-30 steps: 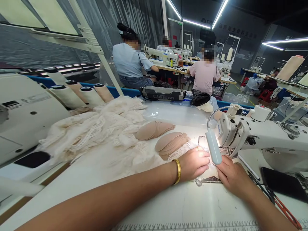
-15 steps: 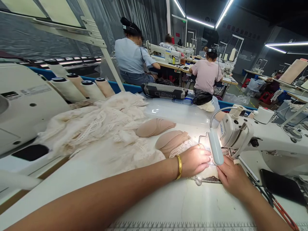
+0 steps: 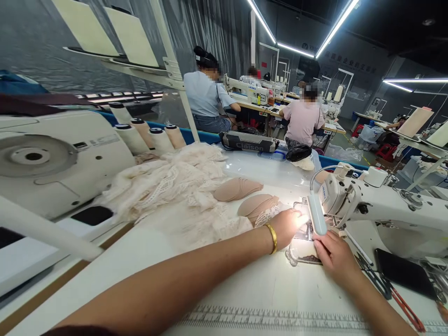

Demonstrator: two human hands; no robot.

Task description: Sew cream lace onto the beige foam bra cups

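Note:
My left hand (image 3: pixel 289 227), a gold bangle at its wrist, is beside the lit needle plate (image 3: pixel 305 233) of a white sewing machine (image 3: pixel 385 193). Its fingers are together, and glare washes out the tips and whatever they grip. At the plate's right side, below the pale lamp (image 3: pixel 317 214), my right hand (image 3: pixel 334 254) has thumb and fingers closed together; what they pinch is hidden. White lace (image 3: pixel 266 215) lies just behind my left hand, against a stack of beige moulded bra cups (image 3: pixel 255 206). A second stack of cups (image 3: pixel 237 189) lies farther back.
Cream lace fabric (image 3: pixel 175 186) is heaped left of the cups. Scissors (image 3: pixel 374 276), a red-handled tool (image 3: pixel 406 308) and a black phone (image 3: pixel 405 274) lie right of my right forearm. A ruler strip (image 3: pixel 273 319) runs along the front edge. Two people sit sewing ahead.
The camera view has swung left and tilted up slightly. My left hand has drawn back from the needle area, uncovering more of the metal plate. My right hand stays close to the plate.

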